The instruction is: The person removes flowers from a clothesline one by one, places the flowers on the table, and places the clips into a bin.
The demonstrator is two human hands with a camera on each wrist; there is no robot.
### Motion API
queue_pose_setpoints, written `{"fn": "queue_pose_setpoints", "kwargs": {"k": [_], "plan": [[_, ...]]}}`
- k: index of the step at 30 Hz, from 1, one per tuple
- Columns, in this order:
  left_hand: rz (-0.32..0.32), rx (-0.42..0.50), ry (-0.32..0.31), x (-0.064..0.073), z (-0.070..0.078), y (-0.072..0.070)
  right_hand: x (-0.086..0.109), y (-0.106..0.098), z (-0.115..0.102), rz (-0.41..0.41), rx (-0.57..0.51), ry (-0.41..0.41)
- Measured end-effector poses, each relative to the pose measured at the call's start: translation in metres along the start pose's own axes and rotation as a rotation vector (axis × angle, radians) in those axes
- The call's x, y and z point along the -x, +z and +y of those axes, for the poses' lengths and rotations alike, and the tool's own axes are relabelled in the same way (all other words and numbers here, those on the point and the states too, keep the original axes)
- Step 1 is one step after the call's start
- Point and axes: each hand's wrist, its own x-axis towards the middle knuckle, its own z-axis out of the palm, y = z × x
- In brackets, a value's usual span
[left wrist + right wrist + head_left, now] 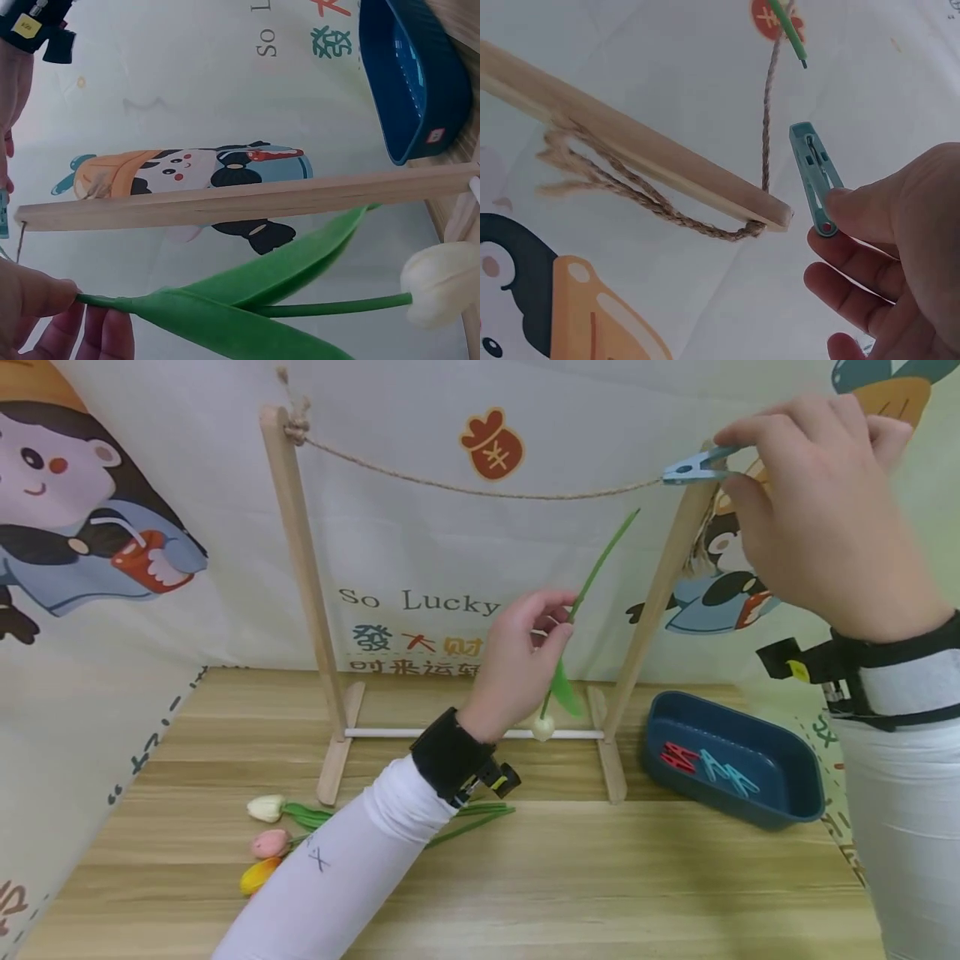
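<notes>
My left hand [521, 652] pinches the green stem of a white artificial tulip [543, 727], whose bloom hangs downward and whose bare stem end points up toward the rope [480, 493]. In the left wrist view the tulip's leaves [277, 262] spread below the fingers. My right hand [817, 510] holds a light blue clothespin [697, 467] between thumb and fingers, close to the rope's right end by the post. The right wrist view shows the clothespin [815, 176] beside the rope, its tip apart from it there.
A wooden frame [303, 577] carries the rope between two posts. Several tulips [266, 808] lie on the table at front left, partly under my left sleeve. A dark blue basin [806, 777] at right holds red clothespins [678, 757] and light blue clothespins [727, 774]. A printed cloth hangs behind.
</notes>
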Motion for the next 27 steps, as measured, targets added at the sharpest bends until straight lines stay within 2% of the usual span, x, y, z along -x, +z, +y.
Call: {"fn": "queue_pose_setpoints", "kwargs": {"k": [7, 13, 20, 27], "plan": [[-0.015, -0.123, 0.076, 0.03, 0.006, -0.018, 0.036, 0.004, 0.001, 0.03, -0.05, 0.009], [-0.025, -0.218, 0.11, 0.059, 0.009, -0.038, 0.071, 0.016, 0.007, -0.003, -0.077, 0.059], [-0.095, -0.306, 0.157, 0.091, 0.01, -0.059, 0.113, 0.05, 0.028, -0.161, -0.128, 0.173], [-0.178, -0.509, 0.176, 0.122, 0.011, -0.075, 0.151, 0.09, 0.054, -0.335, -0.186, 0.27]]}}
